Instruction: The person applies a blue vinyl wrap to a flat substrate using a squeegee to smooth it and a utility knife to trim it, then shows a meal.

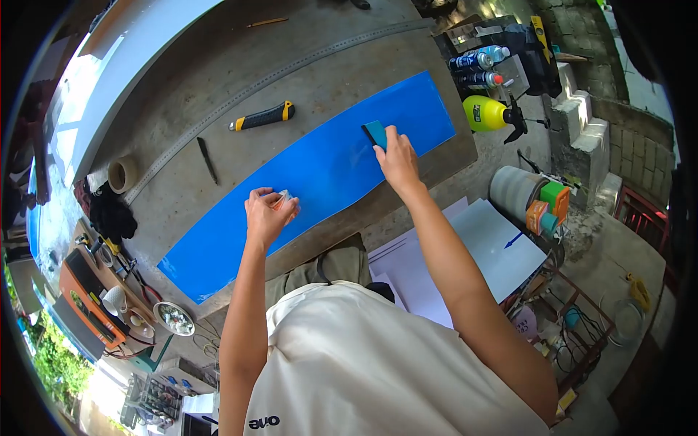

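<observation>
Head view: the work surface is a grey table (349, 94), worn and stained. A long blue sheet (320, 174) lies diagonally across its near side, with pale marks at its left end. The right hand (398, 161) grips a teal scraper (376, 134), its dark edge at the sheet. The left hand (267, 214), over the sheet, has its fingers closed around a small clear-and-orange item (283, 198), too small to identify. Beyond the sheet lie a knife (262, 116), a black pen (207, 161), a long curved ruler (291, 67) and a pencil (267, 22).

Room: a yellow spray bottle (481, 113) stands off the table's right end, near spray cans (471, 60). Large pale sheets (483, 236) lie below the right forearm. A block wall (640, 152) stands at far right.
</observation>
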